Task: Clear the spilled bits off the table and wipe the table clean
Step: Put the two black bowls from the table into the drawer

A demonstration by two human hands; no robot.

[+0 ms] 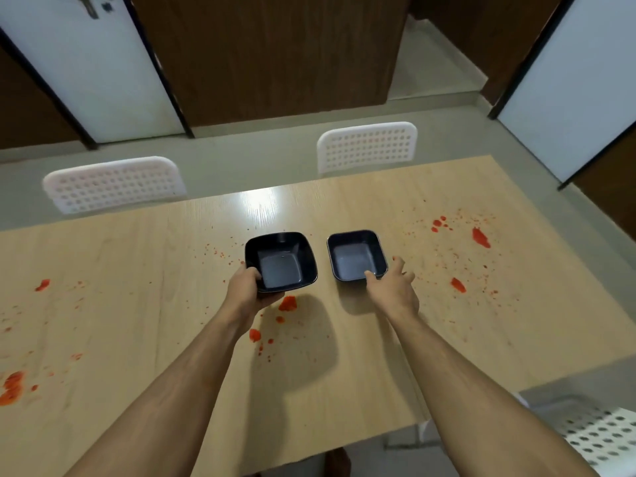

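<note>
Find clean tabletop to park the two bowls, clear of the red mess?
Cleanest: the far strip of the table behind the left bowl and right bowl, and the near-right area beside the right hand. Crowded: red bits near the left hand, plus both table ends.

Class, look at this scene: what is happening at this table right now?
A person stands at a wooden table spattered with red bits and smears. Two empty dark square bowls sit near the middle. The left hand grips the near corner of the left bowl, which looks tilted or slightly lifted. The right hand is open, fingers touching the near corner of the right bowl. No cloth is in view, and nothing has been wiped yet.
</note>
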